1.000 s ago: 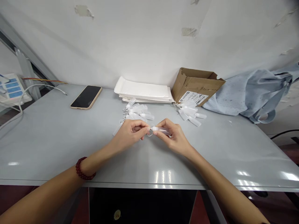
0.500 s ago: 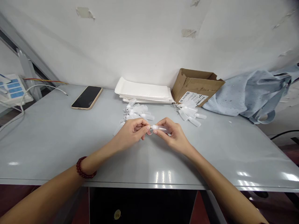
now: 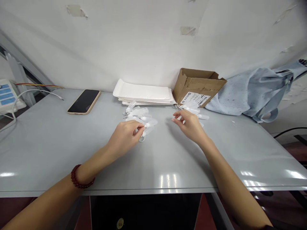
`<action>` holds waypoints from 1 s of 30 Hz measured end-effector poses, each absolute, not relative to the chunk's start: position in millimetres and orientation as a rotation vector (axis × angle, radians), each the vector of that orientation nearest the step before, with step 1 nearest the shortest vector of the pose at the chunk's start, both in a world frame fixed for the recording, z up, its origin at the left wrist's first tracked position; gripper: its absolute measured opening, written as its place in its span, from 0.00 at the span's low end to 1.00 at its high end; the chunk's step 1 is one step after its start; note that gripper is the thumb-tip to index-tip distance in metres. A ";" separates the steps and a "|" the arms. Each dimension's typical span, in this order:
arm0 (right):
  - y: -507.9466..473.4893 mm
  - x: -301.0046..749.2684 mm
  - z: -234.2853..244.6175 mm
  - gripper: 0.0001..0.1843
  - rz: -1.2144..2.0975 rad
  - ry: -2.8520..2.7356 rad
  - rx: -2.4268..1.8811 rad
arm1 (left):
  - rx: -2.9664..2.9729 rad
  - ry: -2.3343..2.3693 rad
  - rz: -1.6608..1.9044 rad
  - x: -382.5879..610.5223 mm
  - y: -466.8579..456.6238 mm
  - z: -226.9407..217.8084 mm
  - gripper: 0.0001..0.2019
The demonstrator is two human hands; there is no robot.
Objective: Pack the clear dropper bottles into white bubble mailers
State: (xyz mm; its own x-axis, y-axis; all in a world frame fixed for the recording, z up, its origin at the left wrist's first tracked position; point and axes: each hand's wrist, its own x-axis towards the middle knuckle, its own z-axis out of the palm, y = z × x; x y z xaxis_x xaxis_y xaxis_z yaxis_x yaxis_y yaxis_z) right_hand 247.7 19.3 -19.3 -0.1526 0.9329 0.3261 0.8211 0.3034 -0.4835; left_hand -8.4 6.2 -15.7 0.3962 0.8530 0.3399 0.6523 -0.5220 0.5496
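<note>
My left hand [image 3: 127, 135] is closed in a pinch on a small translucent plastic tube [image 3: 151, 122] with a white end, low over the table. A small ring [image 3: 142, 139] hangs just below its fingertips. Right behind that hand lies a loose pile of similar tubes [image 3: 137, 111], some with metal rings. My right hand [image 3: 188, 123] is open, thumb and fingers apart with nothing between them. It hovers just in front of a second cluster of tubes [image 3: 203, 117], partly covering it.
Stacked white envelopes [image 3: 144, 92] lie against the wall. Beside them stands an open cardboard box [image 3: 199, 88] with a label, then a light blue fabric bag [image 3: 247, 92]. A phone [image 3: 84, 101] and a white cable [image 3: 35, 90] are on the left of the grey table [image 3: 59, 153].
The hands have parted. My right hand has let go of the tube and moved right and up to the right cluster. My left hand has shifted slightly left, keeping the tube.
</note>
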 end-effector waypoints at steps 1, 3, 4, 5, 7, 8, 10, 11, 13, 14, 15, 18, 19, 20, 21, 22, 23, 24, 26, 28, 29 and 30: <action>20.9 251.8 -18.9 0.07 0.181 -2.006 -1.626 | 2.385 1.324 0.846 -8.3 5.9 -17.9 0.10; 22.8 258.9 -16.5 0.08 0.003 -1.976 -1.804 | 2.461 1.363 0.811 -7.8 4.7 -21.7 0.10; 23.1 261.9 -14.5 0.09 -0.084 -1.950 -1.897 | 2.490 1.389 0.797 -7.3 3.9 -23.0 0.10; 23.2 264.9 -12.3 0.10 -0.157 -1.920 -1.987 | 2.512 1.416 0.791 -6.8 3.2 -23.8 0.11; 22.9 270.8 -8.2 0.10 -0.246 -1.869 -2.139 | 2.536 1.474 0.797 -6.0 2.1 -24.1 0.11; 22.8 273.8 -6.6 0.10 -0.271 -1.852 -2.204 | 2.536 1.503 0.808 -5.7 1.7 -23.8 0.12; 22.9 279.7 -5.3 0.09 -0.303 -1.848 -2.320 | 2.524 1.533 0.823 -5.5 1.4 -22.4 0.14; 23.1 282.1 -5.5 0.08 -0.311 -1.864 -2.373 | 2.514 1.531 0.826 -5.5 1.3 -21.6 0.16; 23.6 285.4 -7.0 0.08 -0.319 -1.918 -2.449 | 2.493 1.511 0.833 -5.7 1.2 -20.4 0.18; 23.8 285.9 -7.9 0.08 -0.312 -1.947 -2.472 | 2.482 1.501 0.837 -5.8 1.1 -20.1 0.19; 23.9 285.8 -8.7 0.09 -0.302 -1.969 -2.485 | 2.470 1.494 0.840 -5.9 1.0 -19.8 0.19; 23.3 283.1 -9.7 0.11 -0.275 -2.006 -2.479 | 2.440 1.485 0.849 -6.1 0.8 -19.7 0.20; 22.8 282.0 -9.7 0.11 -0.267 -2.011 -2.477 | 2.432 1.481 0.856 -6.1 0.9 -19.7 0.20; 22.2 281.1 -9.7 0.11 -0.258 -2.010 -2.479 | 2.426 1.476 0.864 -6.0 1.0 -19.6 0.20; 21.6 280.5 -9.8 0.11 -0.249 -2.008 -2.484 | 2.422 1.473 0.874 -6.0 1.1 -19.5 0.20; 21.0 280.1 -10.0 0.11 -0.237 -2.002 -2.495 | 2.419 1.470 0.884 -5.9 1.3 -19.4 0.20; 20.5 280.0 -10.6 0.10 -0.224 -1.994 -2.509 | 2.419 1.466 0.890 -5.8 1.4 -19.3 0.20; 20.1 280.0 -11.3 0.10 -0.208 -1.987 -2.522 | 2.421 1.463 0.891 -5.7 1.6 -19.2 0.20; 19.7 280.3 -12.8 0.10 -0.173 -1.981 -2.536 | 2.429 1.450 0.881 -5.7 1.7 -19.2 0.20; 19.7 280.4 -13.3 0.10 -0.131 -1.972 -2.535 | 2.436 1.431 0.874 -5.7 1.7 -19.8 0.20; 19.9 280.2 -12.8 0.10 -0.107 -1.962 -2.530 | 2.438 1.422 0.878 -5.8 1.7 -20.4 0.20; 19.9 279.7 -11.9 0.09 -0.076 -1.952 -2.522 | 2.442 1.416 0.889 -5.9 1.7 -21.0 0.20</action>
State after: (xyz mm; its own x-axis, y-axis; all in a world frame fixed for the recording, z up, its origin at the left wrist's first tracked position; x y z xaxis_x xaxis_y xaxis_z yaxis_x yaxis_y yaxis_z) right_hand 279.7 19.9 -11.9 0.2508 0.9680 0.0079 0.9657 -0.2507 0.0673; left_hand -5.9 1.7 -21.0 0.3670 0.8373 0.4052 0.7283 -0.5296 0.4348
